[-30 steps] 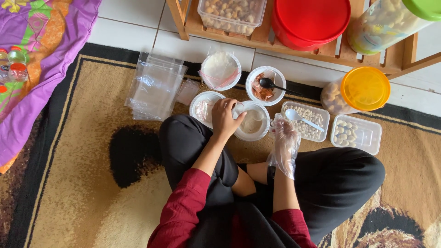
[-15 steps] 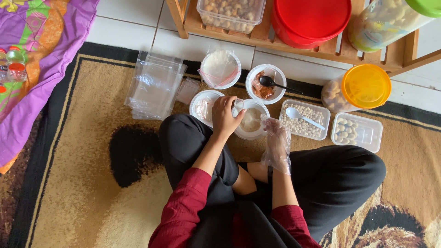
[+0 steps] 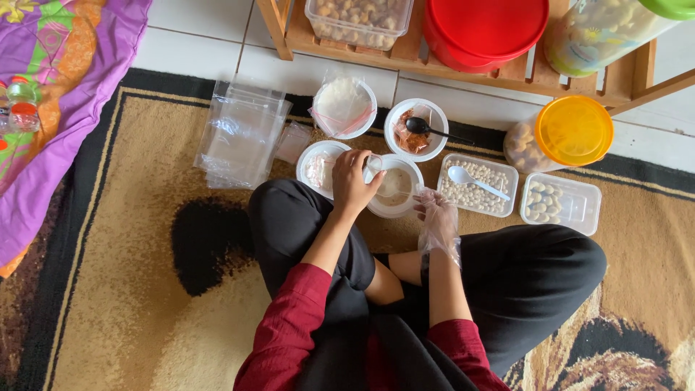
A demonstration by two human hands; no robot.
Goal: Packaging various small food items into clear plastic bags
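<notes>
I sit cross-legged on a patterned rug. My left hand (image 3: 352, 182) pinches a small clear bag (image 3: 374, 163) at the left rim of a white bowl (image 3: 402, 207) of pale powder. My right hand (image 3: 436, 216), in a loose clear plastic glove, rests at the bowl's right rim. Its fingers are bunched on what looks like a thin small spoon (image 3: 405, 192) that reaches into the powder. Left of the bowl sits a white bowl of small filled packets (image 3: 316, 168), partly under my left hand.
Around me lie a stack of clear bags (image 3: 242, 134), a bowl with white contents (image 3: 344, 107), a bowl with a black spoon (image 3: 416, 129), two rectangular tubs of nuts (image 3: 478, 187) (image 3: 561, 203) and an orange-lidded jar (image 3: 572, 132). A wooden shelf (image 3: 463, 69) stands behind them, and purple cloth (image 3: 58, 87) lies to the left.
My gloved right hand has moved left from the nut tub to the powder bowl's right rim. My left hand has stayed at the bowl with the small bag.
</notes>
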